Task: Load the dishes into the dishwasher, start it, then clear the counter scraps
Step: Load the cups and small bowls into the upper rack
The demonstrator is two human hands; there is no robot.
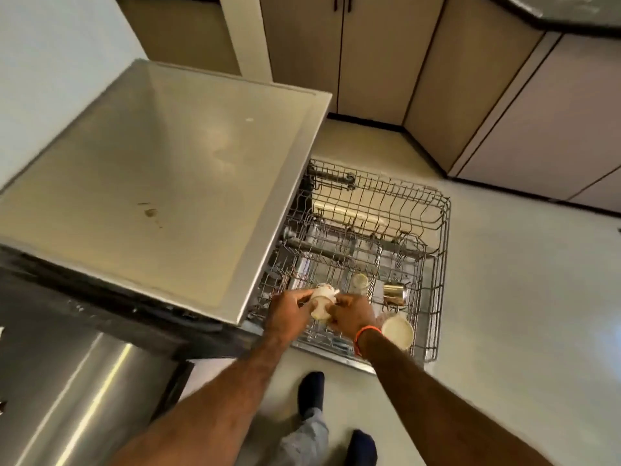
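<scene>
From the head camera, both hands hold a white cup (323, 301) over the near left of the pulled-out wire rack (437, 237), the left hand (290, 311) and right hand (353, 314) curling fingers round it, with a steel tumbler (395, 294) and cream bowl (398, 330) to the right.

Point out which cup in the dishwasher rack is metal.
The shiny steel cup lying at the rack's right side, beyond the cream cup. The others are pale ceramic or glass; both hands hold the white patterned cup.
</scene>
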